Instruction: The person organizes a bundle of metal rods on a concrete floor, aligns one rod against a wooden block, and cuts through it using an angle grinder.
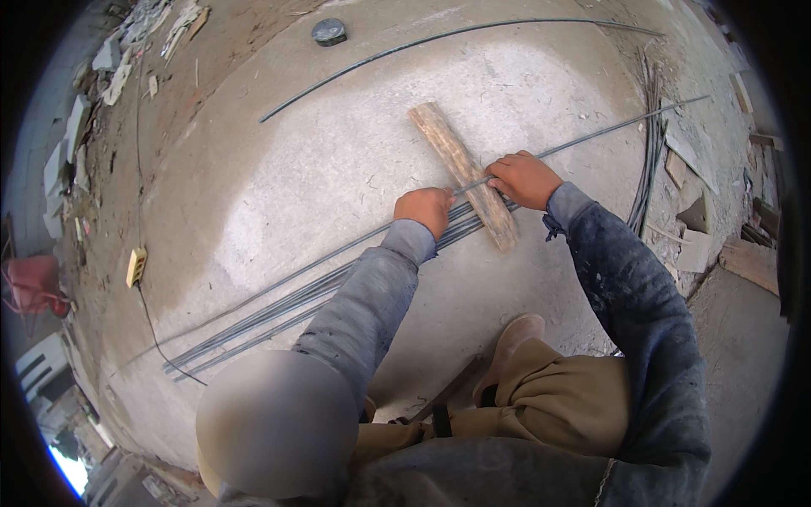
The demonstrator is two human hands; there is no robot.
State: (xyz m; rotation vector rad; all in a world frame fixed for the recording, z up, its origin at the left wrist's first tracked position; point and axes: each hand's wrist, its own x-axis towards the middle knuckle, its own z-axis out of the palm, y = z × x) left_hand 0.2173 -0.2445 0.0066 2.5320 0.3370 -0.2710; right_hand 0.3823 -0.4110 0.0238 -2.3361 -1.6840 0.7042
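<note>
Tan trousers and a brown boot (515, 334) fill the lower middle of the frame, with two grey sleeves running up from them to the hands. Left hand (425, 209) sits just left of centre, fingers curled tight around a thin steel rod (591, 135). Right hand (524, 179) is a little up and to the right, also closed on the rod, so the two grips bracket a wooden block (465, 173) that lies slantwise under it. More rods (279, 308) lie bundled beneath, running toward the lower left over the concrete floor (321, 177).

Judging by its look, the rod is long, stiff yet springy, heavy for its thickness and rough enough not to slip; holding it close on either side of the block seems the steady place. Both wrists are bent down, knuckles up, forearms converging. A yellow socket box (136, 266) lies at the left, a round dark lid (329, 31) at the top
</note>
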